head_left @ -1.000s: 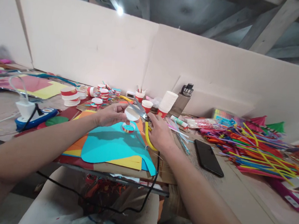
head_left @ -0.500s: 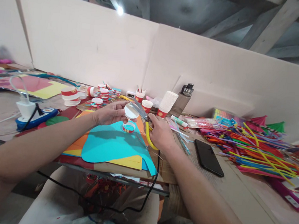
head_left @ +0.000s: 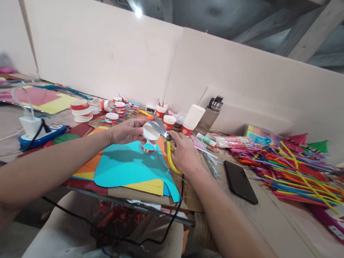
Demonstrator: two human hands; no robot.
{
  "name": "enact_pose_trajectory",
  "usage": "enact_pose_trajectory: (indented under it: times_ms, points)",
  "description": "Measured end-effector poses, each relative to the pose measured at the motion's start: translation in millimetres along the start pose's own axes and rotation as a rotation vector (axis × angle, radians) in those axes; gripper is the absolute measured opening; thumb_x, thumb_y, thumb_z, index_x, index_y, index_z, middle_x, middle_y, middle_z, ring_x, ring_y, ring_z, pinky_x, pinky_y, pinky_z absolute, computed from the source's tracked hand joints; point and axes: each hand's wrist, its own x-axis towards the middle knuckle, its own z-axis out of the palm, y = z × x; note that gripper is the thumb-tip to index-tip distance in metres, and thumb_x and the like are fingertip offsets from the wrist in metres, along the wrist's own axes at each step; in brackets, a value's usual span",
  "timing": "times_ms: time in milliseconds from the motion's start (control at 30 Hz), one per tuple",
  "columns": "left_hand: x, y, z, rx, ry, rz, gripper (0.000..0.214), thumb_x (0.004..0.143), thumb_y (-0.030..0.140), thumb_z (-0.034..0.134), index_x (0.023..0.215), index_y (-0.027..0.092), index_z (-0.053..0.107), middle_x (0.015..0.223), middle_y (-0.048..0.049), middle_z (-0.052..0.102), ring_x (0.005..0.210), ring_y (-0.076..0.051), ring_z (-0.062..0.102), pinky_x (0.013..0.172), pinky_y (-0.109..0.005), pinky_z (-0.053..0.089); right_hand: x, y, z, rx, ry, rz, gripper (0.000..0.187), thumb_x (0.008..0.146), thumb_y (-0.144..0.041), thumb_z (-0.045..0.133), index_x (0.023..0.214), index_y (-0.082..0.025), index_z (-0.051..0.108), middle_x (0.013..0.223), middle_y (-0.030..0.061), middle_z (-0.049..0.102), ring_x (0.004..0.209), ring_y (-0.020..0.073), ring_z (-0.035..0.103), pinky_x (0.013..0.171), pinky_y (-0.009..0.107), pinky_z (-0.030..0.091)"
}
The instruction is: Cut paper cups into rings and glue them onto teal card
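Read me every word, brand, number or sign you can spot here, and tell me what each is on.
No text can be read for certain.
Stacked paper cups: gold mark on red, too small.
Green-and-white tube: label print blurred.
Rainbow-colored pack: blue label, blurred.
Small white device: face too small to read.
Yellow-handled scissors: no lettering visible.

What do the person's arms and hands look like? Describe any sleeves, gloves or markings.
The left hand and right hand are gloveless. The left forearm and right forearm are bare, with no sleeve in view. No watch, bracelet or marking stands out.
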Motion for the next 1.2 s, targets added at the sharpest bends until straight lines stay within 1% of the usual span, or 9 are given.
enact_pose_trajectory:
  times_ms: [167,333,467,533,700,833,1033,1133,1200]
  points:
    - [-1.1,5.4,1.7,-0.012,-0.002,-0.013,0.042,0.076,0.039,0.081,0.105,0.010,0.071,0.092,-0.0170,0.076,0.083,-0.025,0.074,0.057,-0.024,0.050,0.3,-0.2,-0.6,-0.025,-0.006,-0.002,0.040,0.092,-0.026,0.051,0.130,-0.017,0.058,0.113,0.0136,0.068,0.097,0.0262,0.063,0.080,0.033,0.046]
    - [-1.6,6.8,-0.3,-0.029,-0.010,-0.022,0.042,0.075,0.040,0.081,0.102,0.009,0.072,0.089,-0.0174,0.076,0.074,-0.022,0.073,0.055,-0.023,0.050,-0.1,-2.9,-2.3,-0.035,-0.011,0.016,0.043,0.091,-0.025,0.053,0.132,-0.018,0.056,0.115,0.0134,0.067,0.099,0.0265,0.062,0.082,0.034,0.046]
    - [-1.1,4.3,-0.2,-0.010,-0.062,-0.065,0.039,0.074,0.043,0.081,0.092,0.009,0.073,0.083,-0.0172,0.076,0.070,-0.021,0.072,0.056,-0.024,0.052,-1.1,-2.6,-1.0,0.004,0.024,-0.039,0.048,0.090,-0.026,0.055,0.137,-0.019,0.052,0.116,0.0143,0.063,0.104,0.0263,0.059,0.084,0.033,0.047]
    - [-1.2,3.8,-0.1,-0.003,-0.077,-0.081,0.040,0.073,0.044,0.081,0.089,0.009,0.072,0.083,-0.0177,0.076,0.069,-0.021,0.072,0.057,-0.024,0.053,-1.3,-1.3,0.4,0.012,0.027,-0.057,0.047,0.090,-0.027,0.056,0.136,-0.020,0.053,0.116,0.0141,0.062,0.104,0.0261,0.059,0.084,0.033,0.047]
    - [-2.5,4.6,-1.9,-0.011,-0.066,-0.083,0.041,0.073,0.042,0.082,0.092,0.007,0.071,0.087,-0.0189,0.075,0.070,-0.022,0.073,0.056,-0.024,0.054,-0.8,0.1,0.8,-0.005,-0.001,-0.051,0.044,0.090,-0.025,0.055,0.133,-0.020,0.055,0.118,0.0132,0.063,0.099,0.0250,0.061,0.080,0.032,0.046]
    - [-3.5,4.8,-4.4,-0.015,-0.063,-0.086,0.043,0.074,0.042,0.081,0.097,0.008,0.072,0.091,-0.0196,0.076,0.069,-0.021,0.073,0.054,-0.022,0.053,-0.6,-1.0,-0.8,-0.038,-0.026,-0.044,0.045,0.090,-0.025,0.055,0.134,-0.020,0.055,0.116,0.0133,0.065,0.100,0.0258,0.061,0.079,0.032,0.046]
    - [-4.9,7.8,-6.3,0.034,-0.061,-0.106,0.050,0.072,0.047,0.081,0.102,0.007,0.073,0.085,-0.0198,0.075,0.068,-0.022,0.072,0.052,-0.023,0.052,-1.7,-0.8,-0.4,-0.079,-0.027,-0.050,0.045,0.091,-0.031,0.054,0.134,-0.020,0.056,0.117,0.0143,0.065,0.098,0.0266,0.062,0.080,0.033,0.046]
    - [-5.6,9.5,-7.4,0.040,-0.087,-0.126,0.049,0.072,0.048,0.080,0.099,0.007,0.073,0.084,-0.0201,0.075,0.068,-0.023,0.073,0.052,-0.024,0.053,-1.5,0.2,1.7,-0.074,-0.022,-0.050,0.042,0.091,-0.030,0.054,0.131,-0.019,0.058,0.116,0.0141,0.065,0.098,0.0263,0.062,0.079,0.033,0.047]
    - [-6.1,9.9,-7.7,0.024,-0.124,-0.153,0.046,0.074,0.046,0.079,0.099,0.007,0.073,0.085,-0.0200,0.075,0.071,-0.025,0.073,0.053,-0.025,0.053,-1.1,1.6,3.9,-0.042,-0.009,-0.082,0.042,0.090,-0.027,0.053,0.131,-0.019,0.057,0.116,0.0138,0.063,0.100,0.0254,0.060,0.081,0.033,0.047]
